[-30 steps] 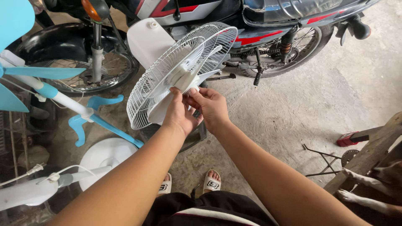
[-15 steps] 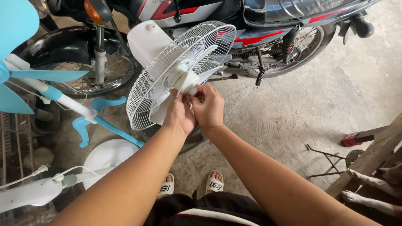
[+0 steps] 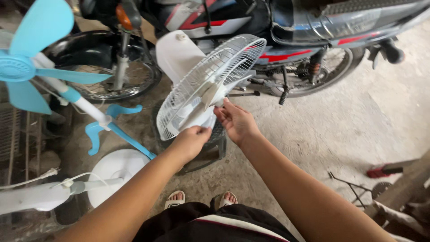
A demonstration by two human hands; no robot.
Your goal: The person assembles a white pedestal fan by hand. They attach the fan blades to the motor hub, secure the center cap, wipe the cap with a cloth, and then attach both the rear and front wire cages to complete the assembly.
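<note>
Fingers apart now: my left hand (image 3: 191,140) pinches the white fan guard (image 3: 210,85) lower rim; right hand (image 3: 236,120) moved off centre, open, touching the hub.

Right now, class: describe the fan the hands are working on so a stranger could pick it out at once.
Start at the parked motorcycle. Just in front of it, both hands touch a white fan with a round wire guard. Unlike the blue-bladed fan to the left, which has bare blades, this one is all white and caged.
</note>
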